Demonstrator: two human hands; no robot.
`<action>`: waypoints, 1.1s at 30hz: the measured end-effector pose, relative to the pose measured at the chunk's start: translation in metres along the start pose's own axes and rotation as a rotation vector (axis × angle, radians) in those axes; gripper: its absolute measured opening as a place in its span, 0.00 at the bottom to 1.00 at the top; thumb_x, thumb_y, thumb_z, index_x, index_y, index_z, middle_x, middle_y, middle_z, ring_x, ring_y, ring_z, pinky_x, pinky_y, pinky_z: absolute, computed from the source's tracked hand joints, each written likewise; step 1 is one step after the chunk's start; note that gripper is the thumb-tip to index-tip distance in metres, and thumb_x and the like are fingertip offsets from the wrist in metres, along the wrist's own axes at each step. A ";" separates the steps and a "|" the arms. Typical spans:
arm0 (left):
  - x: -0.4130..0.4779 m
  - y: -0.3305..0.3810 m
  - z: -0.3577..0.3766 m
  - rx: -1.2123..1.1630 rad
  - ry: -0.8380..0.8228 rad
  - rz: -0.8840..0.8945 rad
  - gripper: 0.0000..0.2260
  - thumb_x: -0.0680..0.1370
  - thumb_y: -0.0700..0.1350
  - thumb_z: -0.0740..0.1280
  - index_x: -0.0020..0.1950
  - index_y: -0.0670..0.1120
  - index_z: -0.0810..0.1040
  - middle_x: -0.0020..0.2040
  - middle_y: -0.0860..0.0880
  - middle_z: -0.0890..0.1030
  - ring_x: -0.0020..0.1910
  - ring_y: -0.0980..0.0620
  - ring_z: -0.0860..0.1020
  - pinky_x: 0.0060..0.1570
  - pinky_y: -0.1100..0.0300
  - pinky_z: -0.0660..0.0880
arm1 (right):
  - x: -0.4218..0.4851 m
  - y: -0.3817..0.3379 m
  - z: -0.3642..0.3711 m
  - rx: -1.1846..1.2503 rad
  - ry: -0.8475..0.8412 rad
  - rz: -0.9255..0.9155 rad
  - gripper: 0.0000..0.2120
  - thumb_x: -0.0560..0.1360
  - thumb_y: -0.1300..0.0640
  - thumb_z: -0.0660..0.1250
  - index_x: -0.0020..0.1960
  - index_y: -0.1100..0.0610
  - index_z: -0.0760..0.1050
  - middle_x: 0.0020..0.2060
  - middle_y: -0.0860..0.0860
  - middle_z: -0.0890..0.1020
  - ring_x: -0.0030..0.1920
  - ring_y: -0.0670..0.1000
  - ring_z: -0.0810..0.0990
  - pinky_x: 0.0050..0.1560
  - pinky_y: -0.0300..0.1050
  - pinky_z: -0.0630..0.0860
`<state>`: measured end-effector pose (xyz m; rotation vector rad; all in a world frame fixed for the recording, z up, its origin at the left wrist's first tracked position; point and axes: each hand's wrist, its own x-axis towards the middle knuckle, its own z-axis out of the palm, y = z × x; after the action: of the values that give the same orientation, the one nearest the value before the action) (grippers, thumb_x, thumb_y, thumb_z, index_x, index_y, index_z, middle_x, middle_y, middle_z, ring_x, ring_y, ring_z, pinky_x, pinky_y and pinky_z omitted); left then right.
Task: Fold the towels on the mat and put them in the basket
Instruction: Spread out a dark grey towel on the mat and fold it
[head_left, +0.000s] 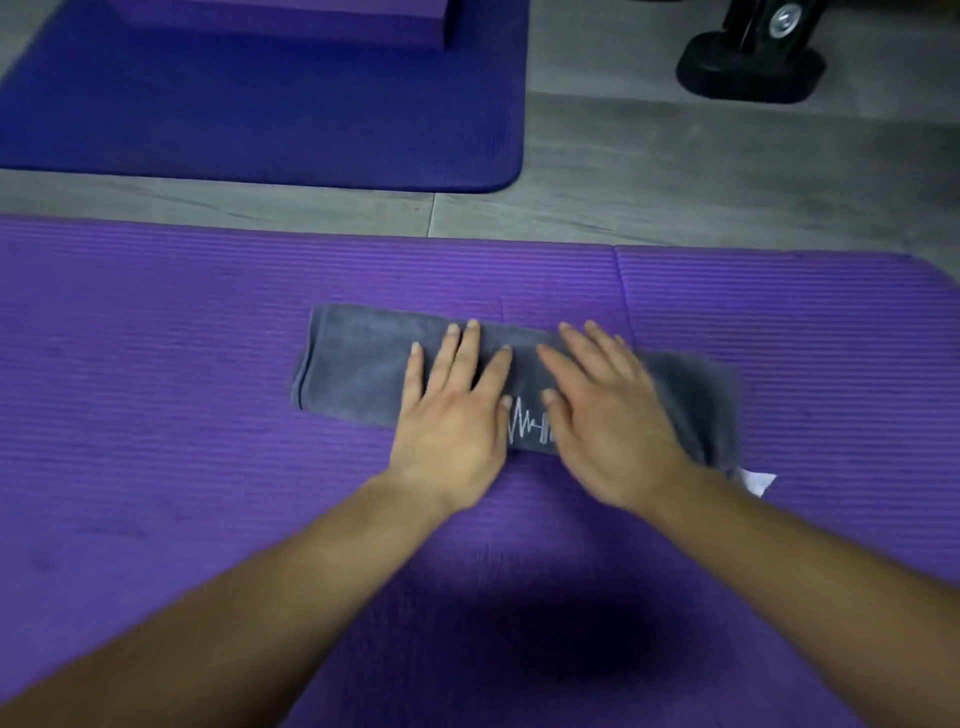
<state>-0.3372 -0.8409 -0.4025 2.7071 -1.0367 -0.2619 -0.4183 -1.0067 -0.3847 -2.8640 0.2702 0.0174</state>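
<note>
Purple mat (156, 415) fills my view. Fingers straight and spread, my left hand (452, 415) and right hand (613, 426) press flat, side by side, on the grey towel (353, 364), folded into a long strip mid-mat, I judge to set the crease. No basket shows.
</note>
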 end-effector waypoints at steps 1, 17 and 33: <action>0.002 -0.003 0.005 0.025 -0.008 0.006 0.31 0.80 0.58 0.41 0.82 0.51 0.59 0.84 0.45 0.49 0.83 0.47 0.45 0.79 0.43 0.38 | -0.003 -0.002 0.008 0.010 -0.077 0.030 0.30 0.81 0.44 0.44 0.79 0.54 0.62 0.80 0.55 0.60 0.81 0.58 0.54 0.80 0.56 0.49; 0.005 -0.075 0.000 0.168 0.066 -0.212 0.36 0.79 0.70 0.45 0.83 0.52 0.56 0.84 0.46 0.54 0.83 0.45 0.49 0.80 0.40 0.42 | -0.041 0.094 0.007 -0.028 -0.168 0.283 0.39 0.75 0.28 0.37 0.82 0.44 0.41 0.82 0.46 0.42 0.81 0.53 0.38 0.80 0.53 0.40; 0.004 -0.110 -0.050 -0.340 0.040 -0.952 0.31 0.71 0.69 0.70 0.51 0.41 0.78 0.53 0.39 0.82 0.55 0.36 0.80 0.52 0.48 0.76 | 0.006 0.109 -0.050 0.481 -0.224 0.467 0.14 0.70 0.43 0.77 0.47 0.52 0.80 0.43 0.47 0.83 0.44 0.48 0.80 0.41 0.44 0.74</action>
<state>-0.2520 -0.7565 -0.3855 2.6377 0.3566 -0.4727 -0.4329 -1.1243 -0.3649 -2.2445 0.7707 0.3143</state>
